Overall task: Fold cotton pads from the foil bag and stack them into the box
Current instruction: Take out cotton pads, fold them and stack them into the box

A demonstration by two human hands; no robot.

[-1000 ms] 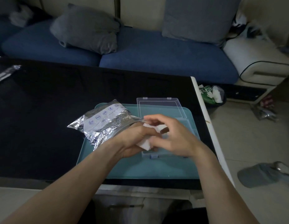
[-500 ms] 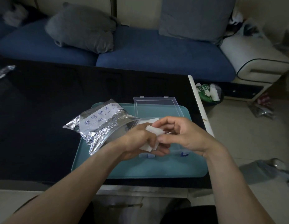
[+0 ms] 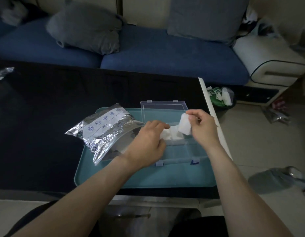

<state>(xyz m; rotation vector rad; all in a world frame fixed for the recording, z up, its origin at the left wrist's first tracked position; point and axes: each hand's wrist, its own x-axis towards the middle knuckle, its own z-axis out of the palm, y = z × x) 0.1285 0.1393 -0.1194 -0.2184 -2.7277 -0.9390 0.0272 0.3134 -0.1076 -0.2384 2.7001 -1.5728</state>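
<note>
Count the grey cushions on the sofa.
2. One cushion lies slumped on the left seat; the other cushion leans upright against the backrest on the right. Others may sit out of frame.

Crinkled, mirror-shiny metallic foil forming the bag (image 3: pixel 104 130), with a matt white paper-like label panel across it. Clear, smooth, hard plastic making up the box (image 3: pixel 182 151) and its open lid (image 3: pixel 163 107), catching faint glints along the edges; bluish translucent plastic for the latches. Soft, fibrous, matt white cotton showing in the pad (image 3: pixel 184 124) pinched by the right hand (image 3: pixel 202 129) and in the pads (image 3: pixel 171 134) lying in the box under the left hand (image 3: pixel 148 142). Smooth, satin teal plastic forming the tray (image 3: pixel 165 177). Glossy black, reflecting dimly, covering the tabletop (image 3: pixel 46 125). Woven matt cloth covering the blue sofa (image 3: pixel 165 57) and grey cushions (image 3: pixel 87 28).
</note>
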